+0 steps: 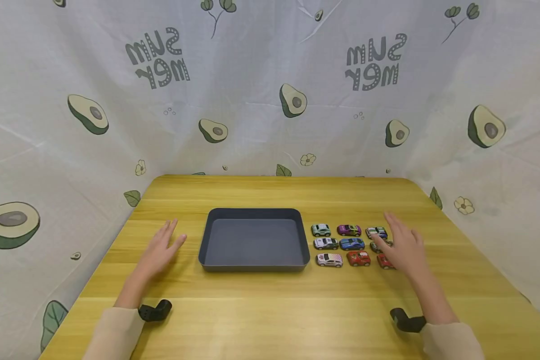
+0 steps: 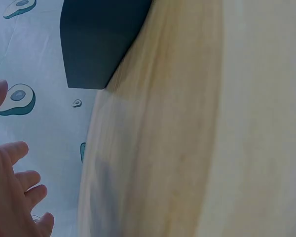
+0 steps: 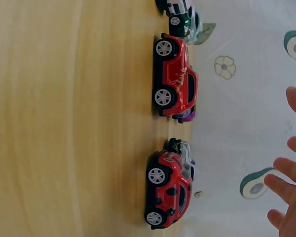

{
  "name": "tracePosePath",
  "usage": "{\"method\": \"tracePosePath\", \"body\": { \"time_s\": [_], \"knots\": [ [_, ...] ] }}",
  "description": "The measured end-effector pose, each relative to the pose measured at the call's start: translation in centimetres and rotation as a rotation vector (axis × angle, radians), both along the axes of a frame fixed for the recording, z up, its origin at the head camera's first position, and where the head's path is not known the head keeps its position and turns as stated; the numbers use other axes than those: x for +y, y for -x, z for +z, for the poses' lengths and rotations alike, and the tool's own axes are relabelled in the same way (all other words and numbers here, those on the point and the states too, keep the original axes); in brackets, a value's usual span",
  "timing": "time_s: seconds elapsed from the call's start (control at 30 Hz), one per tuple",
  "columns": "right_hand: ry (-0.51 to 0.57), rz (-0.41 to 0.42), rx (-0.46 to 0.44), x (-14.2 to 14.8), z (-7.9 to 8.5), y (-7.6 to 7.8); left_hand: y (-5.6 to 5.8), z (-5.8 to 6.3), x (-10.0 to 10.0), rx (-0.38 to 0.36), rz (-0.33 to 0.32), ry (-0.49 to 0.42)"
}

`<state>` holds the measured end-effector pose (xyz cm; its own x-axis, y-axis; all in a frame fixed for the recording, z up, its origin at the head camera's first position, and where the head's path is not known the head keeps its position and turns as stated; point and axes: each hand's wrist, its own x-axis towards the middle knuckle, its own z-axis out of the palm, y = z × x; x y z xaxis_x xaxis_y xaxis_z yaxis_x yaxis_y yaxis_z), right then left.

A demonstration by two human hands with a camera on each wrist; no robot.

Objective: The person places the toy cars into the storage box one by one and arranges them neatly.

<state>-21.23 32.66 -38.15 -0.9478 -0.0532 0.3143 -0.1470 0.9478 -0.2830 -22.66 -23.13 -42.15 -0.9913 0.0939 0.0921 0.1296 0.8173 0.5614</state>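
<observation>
A dark grey rectangular tray (image 1: pixel 254 268) lies on the table with nothing in it. To its left my left hand (image 1: pixel 157 252) hovers with straight, spread fingers, holding nothing; the left wrist view shows it beside the tray's dark wall (image 2: pixel 101 49). Right of the tray stand several toy cars in rows, among them a white car (image 1: pixel 329 260), a blue car (image 1: pixel 352 244), a purple car (image 1: pixel 349 230) and a red car (image 1: pixel 358 258). My right hand (image 1: pixel 405 250) is over the rightmost cars, fingers extended, partly hiding them. A red car with black spots (image 3: pixel 170 190) shows in the right wrist view.
The wooden table (image 1: pixel 252 315) carries the tray and cars. A white curtain (image 1: pixel 252 100) printed with avocados rises at the back and both sides. Black wrist cameras sit on the left wrist (image 1: pixel 155 311) and right wrist (image 1: pixel 407 321).
</observation>
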Motion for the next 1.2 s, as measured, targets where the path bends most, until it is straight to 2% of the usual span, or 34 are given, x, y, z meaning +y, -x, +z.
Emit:
{"method": "tracePosePath", "body": {
  "time_s": [0.2,0.57,0.87,1.0,1.2],
  "knots": [
    [0.036,-0.002,-0.02,0.2,-0.6,-0.4,-0.1,-0.2,0.4,-0.027,-0.015,-0.105],
    [0.081,-0.012,0.017,0.4,-0.5,-0.9,-0.1,-0.8,1.4,-0.072,-0.038,-0.339],
    [0.219,-0.017,0.028,0.5,-1.1,-1.5,0.0,-1.0,2.2,-0.154,-0.04,-0.486],
    [0.286,-0.04,-0.012,1.0,-1.6,-1.7,0.0,-1.1,2.4,-0.182,-0.039,-0.535],
    [0.347,-0.074,-0.104,1.7,-2.1,-2.1,0.1,-1.3,3.2,-0.174,-0.05,-0.6]
  ]
}}
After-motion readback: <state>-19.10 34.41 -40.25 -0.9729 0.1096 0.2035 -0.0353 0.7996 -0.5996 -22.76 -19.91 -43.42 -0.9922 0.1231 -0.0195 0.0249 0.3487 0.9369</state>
